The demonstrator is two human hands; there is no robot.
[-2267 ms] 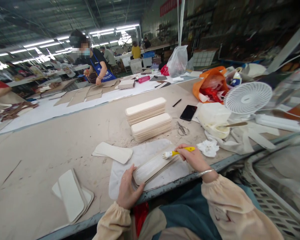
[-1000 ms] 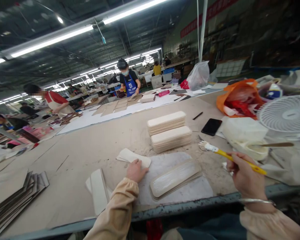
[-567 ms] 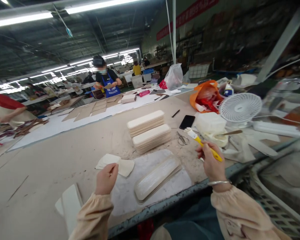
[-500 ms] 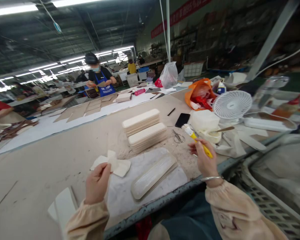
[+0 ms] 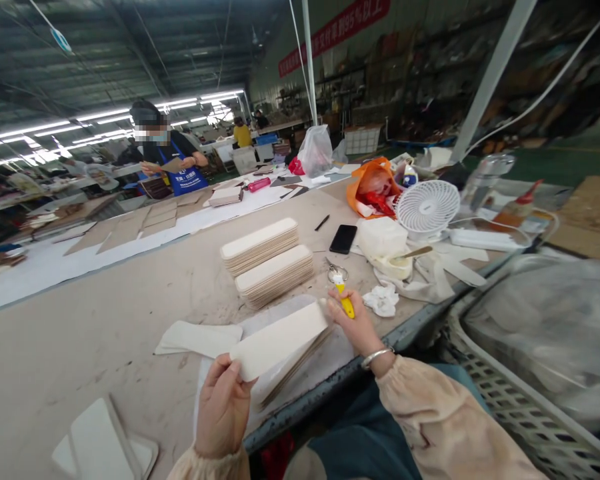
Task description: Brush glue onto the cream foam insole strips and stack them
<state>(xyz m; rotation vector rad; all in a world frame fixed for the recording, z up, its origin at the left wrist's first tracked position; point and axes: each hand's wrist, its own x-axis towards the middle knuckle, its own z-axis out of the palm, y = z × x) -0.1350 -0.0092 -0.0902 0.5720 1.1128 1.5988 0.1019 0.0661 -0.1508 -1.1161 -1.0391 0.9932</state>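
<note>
My left hand (image 5: 225,403) pinches the near left end of a long cream panel (image 5: 280,340) with rounded ends. At its other end, the fingers of my right hand (image 5: 357,327) touch the panel's edge while gripping a yellow-handled brush (image 5: 347,305). The panel slants just over a low pile of similar panels (image 5: 293,367) on a white sheet (image 5: 337,357); whether it rests on them I cannot tell. Loose cream pieces (image 5: 195,339) lie left of it. Beyond stand two neat stacks of panels, the rear stack (image 5: 260,245) and the front stack (image 5: 275,275).
Scissors (image 5: 337,272), a phone (image 5: 343,239), a crumpled tissue (image 5: 381,301) and a white fan (image 5: 427,208) sit on the right. More cream pieces (image 5: 97,440) lie at front left. A plastic crate (image 5: 525,393) adjoins the table edge. Across the table stands a co-worker (image 5: 180,167).
My left hand now holds a panel out flat over the pile, where before it held a cream piece at the left. My right hand came leftward with the brush to the panel's far end.
</note>
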